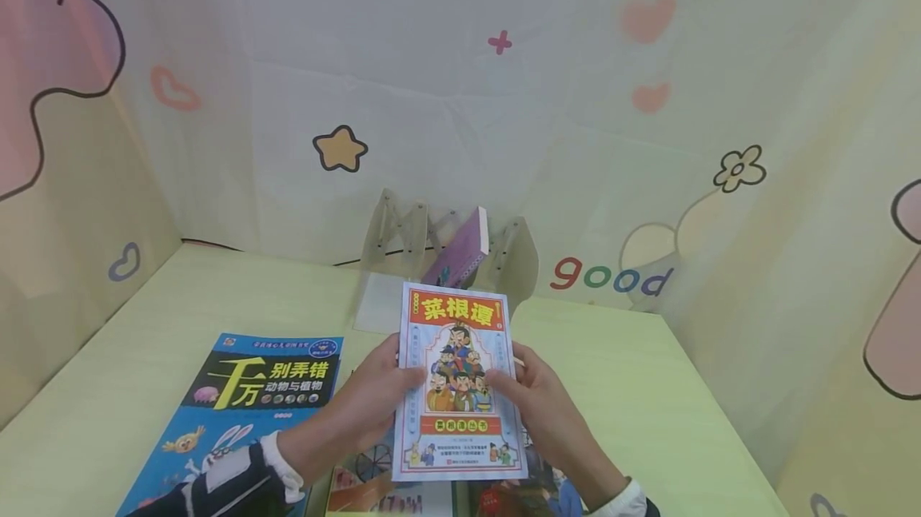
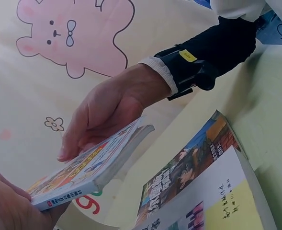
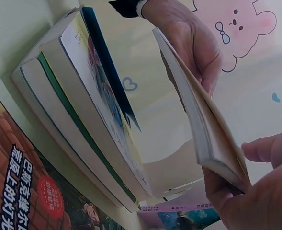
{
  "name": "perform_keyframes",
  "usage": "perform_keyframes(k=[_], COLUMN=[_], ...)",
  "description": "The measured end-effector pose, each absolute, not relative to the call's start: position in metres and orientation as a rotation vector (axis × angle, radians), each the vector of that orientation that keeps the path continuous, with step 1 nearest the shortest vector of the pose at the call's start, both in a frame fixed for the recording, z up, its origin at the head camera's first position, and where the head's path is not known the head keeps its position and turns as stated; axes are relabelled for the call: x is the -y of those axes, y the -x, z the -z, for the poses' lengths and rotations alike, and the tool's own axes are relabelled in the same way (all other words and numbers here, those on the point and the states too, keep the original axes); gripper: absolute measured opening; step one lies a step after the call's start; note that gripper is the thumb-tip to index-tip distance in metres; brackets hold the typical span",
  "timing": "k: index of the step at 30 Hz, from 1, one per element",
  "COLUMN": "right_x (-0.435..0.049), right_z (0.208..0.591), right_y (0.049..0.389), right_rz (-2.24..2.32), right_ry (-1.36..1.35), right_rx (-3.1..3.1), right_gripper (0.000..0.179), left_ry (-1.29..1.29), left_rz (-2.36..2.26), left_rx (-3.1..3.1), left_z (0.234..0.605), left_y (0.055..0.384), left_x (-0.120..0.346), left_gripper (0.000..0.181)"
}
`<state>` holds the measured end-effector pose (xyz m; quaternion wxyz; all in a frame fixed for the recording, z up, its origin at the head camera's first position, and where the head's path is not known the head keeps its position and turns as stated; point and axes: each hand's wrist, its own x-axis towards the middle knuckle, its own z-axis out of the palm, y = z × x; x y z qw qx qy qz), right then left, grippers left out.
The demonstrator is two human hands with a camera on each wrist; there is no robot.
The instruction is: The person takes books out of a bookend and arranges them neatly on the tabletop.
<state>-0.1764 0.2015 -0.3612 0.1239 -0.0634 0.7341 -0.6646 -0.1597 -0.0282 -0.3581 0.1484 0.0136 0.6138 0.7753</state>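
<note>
A paperback point(image 1: 464, 453) with a red title band and cartoon figures on its light cover is held up between both hands, its front facing the head camera. My left hand point(image 1: 377, 389) grips its left edge, thumb on the cover. On the opposite edge my right hand point(image 1: 547, 401) holds it the same way, fingers behind. The left wrist view shows the paperback's spine point(image 2: 64, 197) tilted. In the right wrist view the page edges point(image 3: 198, 120) are visible, and the covers look closed or nearly so.
Behind the paperback, a pale expandable book rack point(image 1: 521, 261) holds a leaning purple book point(image 1: 460, 249). A large blue book point(image 1: 176, 413) lies at the left. Below the hands are a stack of thick books point(image 3: 78, 110) and a book with a brick-patterned cover point(image 3: 9, 143).
</note>
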Motion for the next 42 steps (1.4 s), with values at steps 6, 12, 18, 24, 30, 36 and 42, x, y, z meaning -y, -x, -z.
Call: perform_keyframes(k=[6, 12, 18, 24, 30, 36, 42], right_x=[-0.203, -0.206, -0.21, -0.216, -0.223, -0.237, -0.254], right_z=[0.364, 0.369, 0.37, 0.368, 0.363, 0.357, 0.346], right_y=[0.175, 0.175, 0.175, 0.175, 0.173, 0.171, 0.169], right_rz=[1.941, 1.952, 1.974, 1.968, 1.969, 1.978, 1.965], right_ry=[0.143, 0.135, 0.132, 0.128, 0.137, 0.107, 0.042], right_rx=[-2.144, -2.135, -2.124, -2.178, -2.189, -2.202, -2.268], right_gripper=[0.062, 0.066, 0.066, 0.065, 0.067, 0.067, 0.06], left_ry=[-0.045, -0.038, -0.074, -0.103, -0.134, -0.141, -0.152], left_rz=[-2.216, -2.204, -2.191, -2.142, -2.096, -2.087, -2.11], left_rx=[-1.735, -1.709, -1.677, -1.713, -1.773, -1.869, -1.948], left_z=[0.361, 0.365, 0.369, 0.368, 0.365, 0.36, 0.352], left_y=[0.16, 0.162, 0.164, 0.165, 0.166, 0.166, 0.175], left_x=[0.023, 0.021, 0.02, 0.021, 0.026, 0.037, 0.056], left_gripper=[0.061, 0.063, 0.065, 0.062, 0.057, 0.052, 0.045])
